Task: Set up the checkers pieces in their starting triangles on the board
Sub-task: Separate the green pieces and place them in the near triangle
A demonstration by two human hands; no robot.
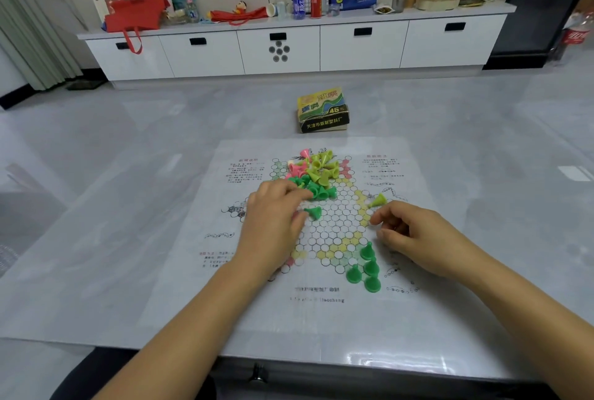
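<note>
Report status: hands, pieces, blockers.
Left hand reaching into pile, grip unclear. Right hand loosely curled, empty. Four green pieces upright in near triangle; rest heaped on board. One yellow-green piece lying loose by right fingers.

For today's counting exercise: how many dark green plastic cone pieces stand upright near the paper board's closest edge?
4 dark green plastic cones at the paper board's near-right point: one farthest, one middle, one left, one nearest. The right hand nearby could hide another.
</note>
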